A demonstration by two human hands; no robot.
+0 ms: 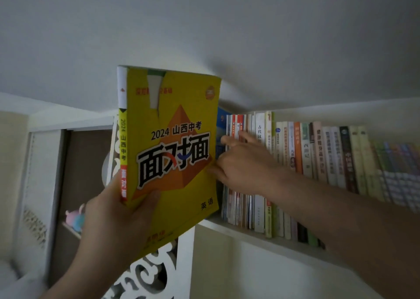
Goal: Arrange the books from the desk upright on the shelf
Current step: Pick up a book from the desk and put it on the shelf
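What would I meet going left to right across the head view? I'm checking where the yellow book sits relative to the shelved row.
Small pastel toy → left hand → yellow book → right hand → row of upright books on the white shelf.

White shelf, row of upright books, far-right spines blurred

Yellow workbook against a white shelf

The workbook has a yellow cover with an orange pyramid, black lettering and a red patch low on its spine. The shelf is white, its row of books showing cream, orange, blue, green and dark spines. A pink-and-blue toy sits left, beside white cut-out scrollwork.
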